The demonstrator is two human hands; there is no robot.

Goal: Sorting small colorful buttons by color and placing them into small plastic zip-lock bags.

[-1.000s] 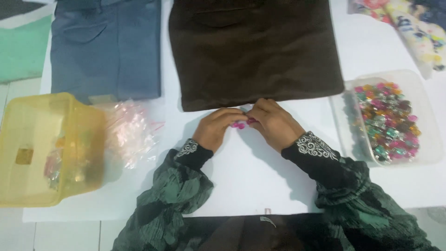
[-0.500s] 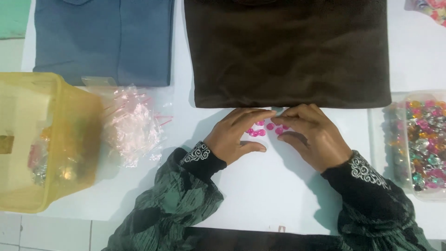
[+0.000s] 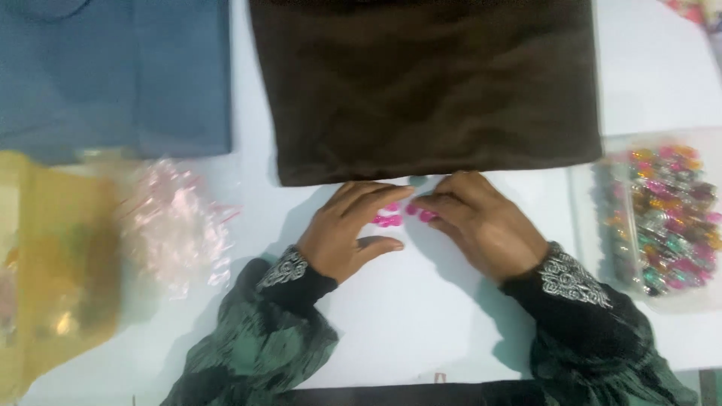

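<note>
White table (image 3: 421, 323), both hands (image 3: 421, 225) flat

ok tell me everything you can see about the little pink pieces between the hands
The pink pieces are a small cluster of bright magenta bits, glossy like plastic, possibly beads or buttons; the blur hides their exact shape and number. They lie on the white table just below the lower edge of the dark brown cloth. The left hand rests over them on one side, and the right hand meets them with its fingertips from the other. A few sit slightly apart towards the right hand.
</note>
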